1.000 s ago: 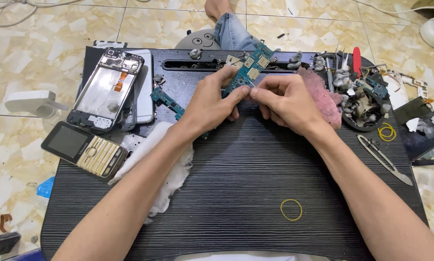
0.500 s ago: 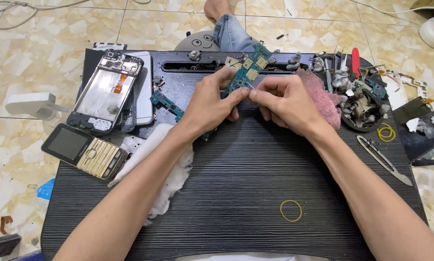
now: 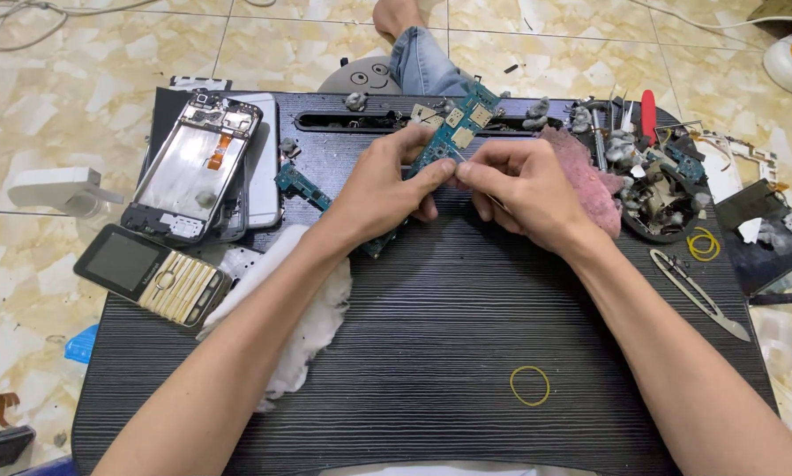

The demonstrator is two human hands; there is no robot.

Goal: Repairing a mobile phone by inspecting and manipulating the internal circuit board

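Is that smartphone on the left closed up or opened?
Opened: the silver smartphone lies with its back cover off, showing its bare frame and an orange ribbon cable.

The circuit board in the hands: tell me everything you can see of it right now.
The circuit board is a long, narrow blue-green board carrying several square silvery metal shields near its far end. It is held tilted above the black ribbed table, its far end pointing away to the right. The left hand pinches its near end; the right hand meets it there with thumb and forefinger. Its underside is hidden.
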